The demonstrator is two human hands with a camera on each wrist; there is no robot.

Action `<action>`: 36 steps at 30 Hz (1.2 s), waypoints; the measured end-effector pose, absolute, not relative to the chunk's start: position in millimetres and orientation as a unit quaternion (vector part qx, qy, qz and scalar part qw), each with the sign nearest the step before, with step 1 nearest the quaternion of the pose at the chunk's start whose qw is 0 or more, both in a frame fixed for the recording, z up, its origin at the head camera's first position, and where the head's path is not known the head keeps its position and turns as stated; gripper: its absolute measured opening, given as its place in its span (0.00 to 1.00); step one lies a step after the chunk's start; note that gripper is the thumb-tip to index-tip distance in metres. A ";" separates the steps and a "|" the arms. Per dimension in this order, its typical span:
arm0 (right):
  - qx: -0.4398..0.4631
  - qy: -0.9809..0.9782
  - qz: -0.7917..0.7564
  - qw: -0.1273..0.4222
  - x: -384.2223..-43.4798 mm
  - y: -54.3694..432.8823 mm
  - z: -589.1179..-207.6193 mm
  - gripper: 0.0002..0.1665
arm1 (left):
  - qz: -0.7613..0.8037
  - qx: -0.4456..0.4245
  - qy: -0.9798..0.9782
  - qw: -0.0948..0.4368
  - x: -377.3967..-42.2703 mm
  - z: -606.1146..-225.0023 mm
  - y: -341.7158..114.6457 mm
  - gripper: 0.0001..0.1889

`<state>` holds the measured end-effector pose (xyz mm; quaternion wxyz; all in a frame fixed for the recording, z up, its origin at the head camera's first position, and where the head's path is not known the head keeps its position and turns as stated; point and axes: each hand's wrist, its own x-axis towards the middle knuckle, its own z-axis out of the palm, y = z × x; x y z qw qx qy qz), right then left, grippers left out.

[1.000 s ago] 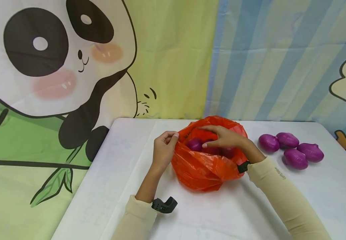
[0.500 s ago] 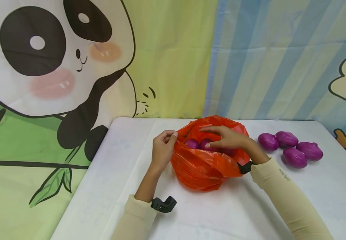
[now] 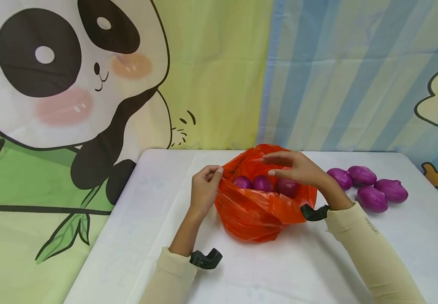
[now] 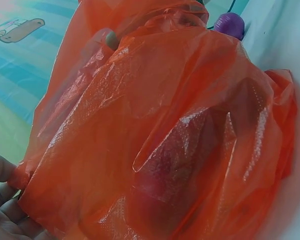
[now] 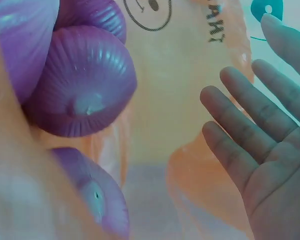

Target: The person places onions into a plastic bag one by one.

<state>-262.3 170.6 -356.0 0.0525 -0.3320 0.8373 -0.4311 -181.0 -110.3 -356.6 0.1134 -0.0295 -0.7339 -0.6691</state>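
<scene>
A red-orange plastic bag stands on the table with its mouth spread, and several purple onions lie inside. My left hand pinches the bag's left rim between thumb and fingers; the left wrist view shows those fingers at the bag's edge. Over the bag's mouth hovers my right hand, its fingers spread and holding nothing. In the right wrist view, the right palm is apart from an onion in the bag.
Several more purple onions sit grouped on the white table, right of the bag. A cloth backdrop with a printed panda hangs behind the table.
My right hand has lifted a little and drawn back to the right, leaving the onions in the bag more exposed. My left hand keeps its pinch on the rim.
</scene>
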 end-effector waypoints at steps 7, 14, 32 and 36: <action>-0.301 0.843 -0.444 0.043 -254.7 185.4 -353.0 0.27 | -0.672 -0.027 -0.732 0.112 -179.7 -356.1 -112.8 0.11; -0.249 0.838 -0.484 -0.039 -240.6 201.8 -351.0 0.26 | -0.675 -0.023 -0.728 0.114 -180.0 -354.9 -112.3 0.11; -0.090 0.852 -0.499 -0.128 -243.9 265.2 -387.9 0.30 | -0.664 -0.014 -0.739 0.113 -194.6 -376.4 -108.6 0.11; -0.070 0.861 -0.488 -0.122 -243.7 273.0 -390.5 0.31 | -0.663 -0.015 -0.739 0.117 -200.7 -386.3 -112.7 0.12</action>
